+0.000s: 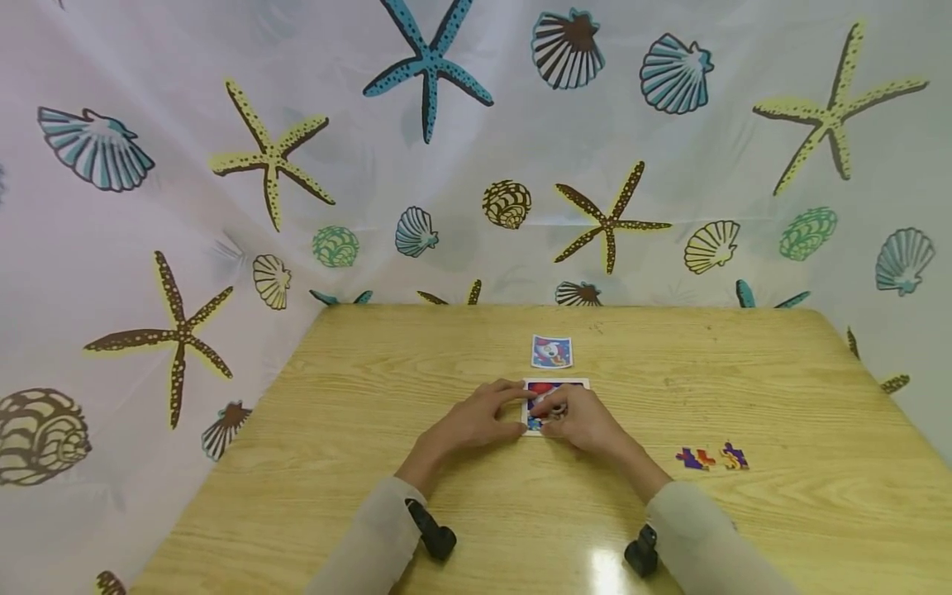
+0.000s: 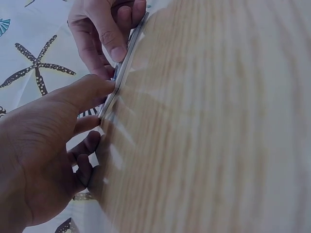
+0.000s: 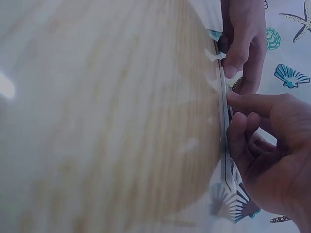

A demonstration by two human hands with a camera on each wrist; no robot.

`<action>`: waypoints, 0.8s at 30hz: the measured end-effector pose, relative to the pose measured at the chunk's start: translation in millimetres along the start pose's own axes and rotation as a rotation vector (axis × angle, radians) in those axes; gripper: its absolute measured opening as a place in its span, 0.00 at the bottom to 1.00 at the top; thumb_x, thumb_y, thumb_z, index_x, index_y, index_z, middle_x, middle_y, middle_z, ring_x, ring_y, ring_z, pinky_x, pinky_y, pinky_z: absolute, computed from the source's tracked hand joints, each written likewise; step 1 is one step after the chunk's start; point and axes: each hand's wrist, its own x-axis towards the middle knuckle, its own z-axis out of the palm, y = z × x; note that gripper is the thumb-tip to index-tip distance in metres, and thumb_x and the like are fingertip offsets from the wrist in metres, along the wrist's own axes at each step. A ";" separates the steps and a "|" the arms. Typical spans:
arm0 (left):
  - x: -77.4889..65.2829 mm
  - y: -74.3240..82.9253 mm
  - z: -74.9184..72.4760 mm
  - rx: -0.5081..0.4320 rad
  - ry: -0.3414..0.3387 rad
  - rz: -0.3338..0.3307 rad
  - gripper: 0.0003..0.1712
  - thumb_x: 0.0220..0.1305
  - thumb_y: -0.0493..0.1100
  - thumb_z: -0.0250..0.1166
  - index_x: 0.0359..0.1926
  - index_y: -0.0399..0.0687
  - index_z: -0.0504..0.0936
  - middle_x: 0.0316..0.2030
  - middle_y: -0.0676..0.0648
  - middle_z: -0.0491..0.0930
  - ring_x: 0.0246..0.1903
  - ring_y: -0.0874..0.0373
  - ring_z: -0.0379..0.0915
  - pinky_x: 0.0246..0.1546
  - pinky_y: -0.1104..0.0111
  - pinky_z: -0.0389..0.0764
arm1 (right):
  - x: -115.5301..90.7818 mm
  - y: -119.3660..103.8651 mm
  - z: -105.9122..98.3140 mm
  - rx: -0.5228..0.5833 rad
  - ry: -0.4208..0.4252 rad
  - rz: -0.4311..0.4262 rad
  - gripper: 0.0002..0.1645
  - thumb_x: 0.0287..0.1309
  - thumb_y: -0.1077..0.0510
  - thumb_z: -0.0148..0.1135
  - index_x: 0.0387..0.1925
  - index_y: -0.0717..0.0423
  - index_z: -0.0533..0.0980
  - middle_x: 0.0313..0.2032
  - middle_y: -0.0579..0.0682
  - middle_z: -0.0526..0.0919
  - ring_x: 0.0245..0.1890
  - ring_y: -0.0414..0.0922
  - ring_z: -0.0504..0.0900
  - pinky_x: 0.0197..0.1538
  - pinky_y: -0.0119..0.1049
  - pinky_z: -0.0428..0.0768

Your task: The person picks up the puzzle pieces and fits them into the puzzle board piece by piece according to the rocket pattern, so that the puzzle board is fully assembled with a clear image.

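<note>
A small picture puzzle with a white-bordered frame lies on the wooden table, partly covered by both hands. My left hand touches the frame's left side, thumb near the lower corner and a fingertip farther up. Over the puzzle is my right hand, its fingertips down on the picture; whether they pinch a piece is hidden. Seen edge-on in the left wrist view, the frame lies flat under the fingers. In the right wrist view, the right hand has its other fingers curled beside the frame.
A square picture card lies just beyond the puzzle. Two loose jigsaw pieces, one purple and red and one purple and orange, lie to the right. A curtain with starfish and shells hangs behind the table.
</note>
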 end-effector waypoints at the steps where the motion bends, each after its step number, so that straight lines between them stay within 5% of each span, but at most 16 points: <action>1: 1.6 0.9 1.1 -0.002 -0.003 0.006 0.34 0.70 0.56 0.64 0.75 0.63 0.71 0.77 0.50 0.62 0.77 0.47 0.54 0.70 0.40 0.64 | -1.6 1.0 -1.0 0.016 0.002 0.017 0.13 0.58 0.70 0.72 0.45 0.58 0.89 0.49 0.57 0.83 0.19 0.40 0.74 0.19 0.33 0.75; 6: 4.7 1.5 4.7 -0.024 0.003 -0.011 0.34 0.69 0.55 0.65 0.75 0.64 0.72 0.77 0.50 0.64 0.77 0.47 0.55 0.70 0.41 0.64 | -5.6 4.3 -3.5 0.094 -0.003 0.077 0.13 0.61 0.68 0.70 0.46 0.55 0.89 0.49 0.57 0.81 0.09 0.41 0.70 0.14 0.34 0.74; 24: -0.3 4.9 -0.3 -0.057 0.004 -0.013 0.32 0.69 0.53 0.66 0.74 0.61 0.74 0.76 0.47 0.65 0.76 0.44 0.56 0.70 0.40 0.64 | -1.7 6.8 -3.3 0.136 -0.028 0.086 0.13 0.60 0.67 0.72 0.46 0.55 0.90 0.58 0.57 0.80 0.09 0.42 0.74 0.17 0.40 0.79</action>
